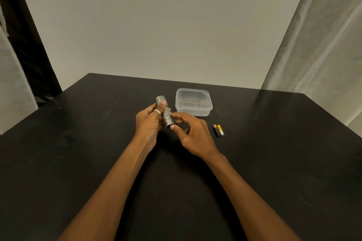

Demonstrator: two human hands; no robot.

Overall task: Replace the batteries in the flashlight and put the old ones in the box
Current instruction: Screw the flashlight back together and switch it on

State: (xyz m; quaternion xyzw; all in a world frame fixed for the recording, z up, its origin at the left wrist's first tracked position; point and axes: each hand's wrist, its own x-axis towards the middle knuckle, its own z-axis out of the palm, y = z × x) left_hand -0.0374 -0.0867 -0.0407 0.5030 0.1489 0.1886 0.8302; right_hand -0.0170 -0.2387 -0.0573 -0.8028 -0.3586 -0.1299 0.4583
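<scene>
Your table (78, 143) stands with its far edge against the wall (176, 35). The box (194, 101) sits on it near that far edge, about midway along it. Small objects (193, 99) lie in the box, too blurred to tell apart. Just left of the box you hold the flashlight (165, 111) above the table, one end towards the far edge and the other towards you. Your left hand (150, 121) grips it from the left, and your right hand (193, 135) pinches its near end from the right. Two batteries (219, 130) lie side by side, touching, on the table right of your right hand, nearer you than the box. A curtain (313, 45) hangs beyond the far right corner.
</scene>
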